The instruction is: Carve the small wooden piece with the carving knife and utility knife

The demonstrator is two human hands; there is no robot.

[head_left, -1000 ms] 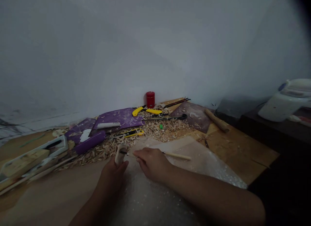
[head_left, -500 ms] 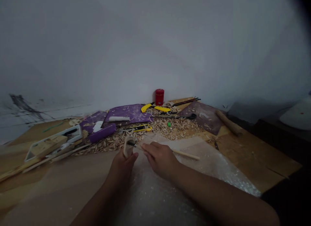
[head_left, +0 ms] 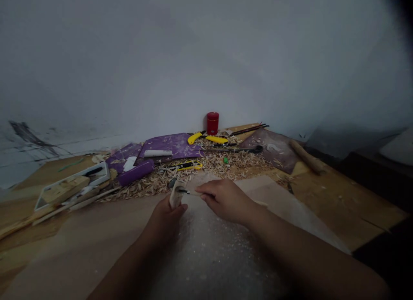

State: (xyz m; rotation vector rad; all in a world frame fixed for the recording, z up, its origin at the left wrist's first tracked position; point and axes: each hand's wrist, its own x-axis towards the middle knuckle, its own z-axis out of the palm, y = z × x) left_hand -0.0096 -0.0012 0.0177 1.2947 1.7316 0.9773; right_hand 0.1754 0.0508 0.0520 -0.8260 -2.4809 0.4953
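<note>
Clutching a carving (head_left: pixel 176 195) in my left hand (head_left: pixel 164 224), I pinch a tool (head_left: pixel 193 192) against it with my right hand (head_left: pixel 226 201)

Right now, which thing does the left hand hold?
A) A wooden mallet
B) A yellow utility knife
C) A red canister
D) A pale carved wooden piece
D. The left hand grips the pale carved wooden piece upright, and the right hand holds a slim wooden-handled carving tool against it.

The left hand (head_left: pixel 165 226) and right hand (head_left: pixel 227 201) are bare, forearms (head_left: pixel 306 248) too.
</note>
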